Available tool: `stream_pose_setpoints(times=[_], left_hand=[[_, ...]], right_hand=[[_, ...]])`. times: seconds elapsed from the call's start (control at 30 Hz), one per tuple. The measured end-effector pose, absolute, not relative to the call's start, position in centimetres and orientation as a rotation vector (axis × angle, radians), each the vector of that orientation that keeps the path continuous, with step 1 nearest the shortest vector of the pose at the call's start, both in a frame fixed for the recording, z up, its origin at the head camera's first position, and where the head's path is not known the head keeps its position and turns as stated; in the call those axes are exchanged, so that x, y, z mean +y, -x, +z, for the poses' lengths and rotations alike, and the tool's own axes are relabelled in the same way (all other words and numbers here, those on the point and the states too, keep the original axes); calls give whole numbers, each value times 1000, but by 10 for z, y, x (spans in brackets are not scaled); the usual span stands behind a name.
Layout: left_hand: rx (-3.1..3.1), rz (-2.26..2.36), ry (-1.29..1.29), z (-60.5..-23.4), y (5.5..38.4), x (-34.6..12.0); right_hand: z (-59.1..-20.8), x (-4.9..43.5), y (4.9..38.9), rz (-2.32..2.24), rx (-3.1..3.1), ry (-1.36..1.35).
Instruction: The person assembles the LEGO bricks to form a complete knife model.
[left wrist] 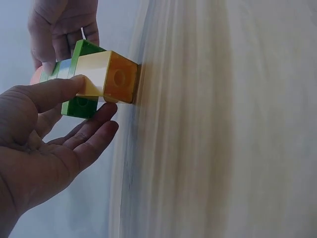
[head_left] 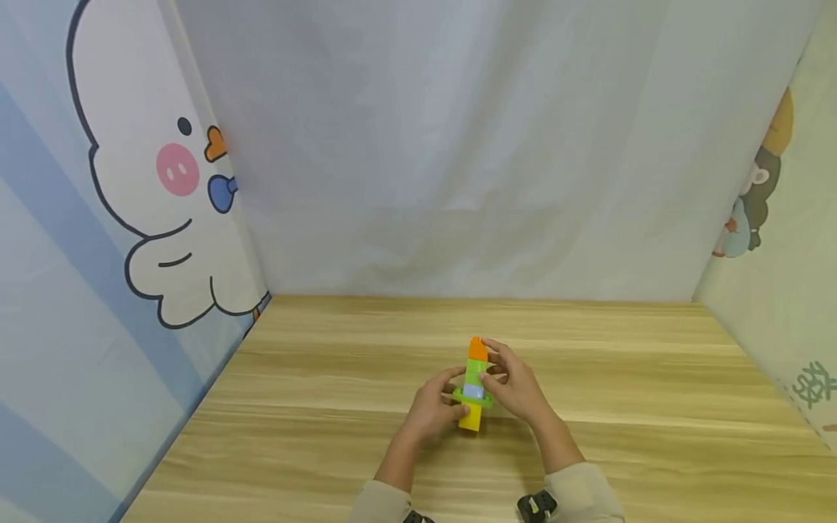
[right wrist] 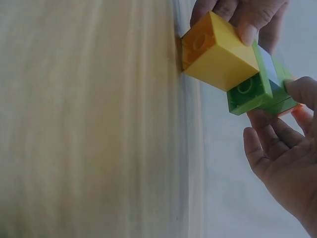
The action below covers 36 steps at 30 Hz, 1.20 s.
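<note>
Both hands hold one stack of toy building bricks between them, close over the table. An orange brick (head_left: 478, 349) tops it, above green bricks (head_left: 475, 373) and a pale blue brick (head_left: 473, 391). Below those a flat green plate (left wrist: 79, 105) juts out past both sides of a yellow brick (right wrist: 224, 54), whose hollow underside shows in the wrist views. My left hand (head_left: 433, 408) pinches the yellow brick with thumb and fingers. Higher up, my right hand (head_left: 519, 385) grips the green bricks, its thumb on their front and its index finger near the orange top.
The wood-grain table (head_left: 314, 414) spreads around the hands. A pale curtain (head_left: 458, 160) hangs behind its far edge. Cartoon-printed panels flank it, with a white character (head_left: 131, 131) on the left panel.
</note>
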<state>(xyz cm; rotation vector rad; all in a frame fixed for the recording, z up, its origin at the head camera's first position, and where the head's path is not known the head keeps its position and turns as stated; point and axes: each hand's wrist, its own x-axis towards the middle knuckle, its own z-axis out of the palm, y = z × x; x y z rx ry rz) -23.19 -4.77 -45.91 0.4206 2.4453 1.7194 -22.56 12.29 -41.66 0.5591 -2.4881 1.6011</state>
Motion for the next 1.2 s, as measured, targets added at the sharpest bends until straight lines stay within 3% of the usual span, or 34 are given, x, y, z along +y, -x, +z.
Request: stream_pose_setpoints(times=[0.3, 1.2], left_hand=[[2406, 1736, -405, -459, 231, -48], [2395, 1657, -269, -462, 245, -46]], right_hand=[[-452, 130, 252, 1740, -2515, -552], [-459, 143, 271, 1915, -2649, -410]])
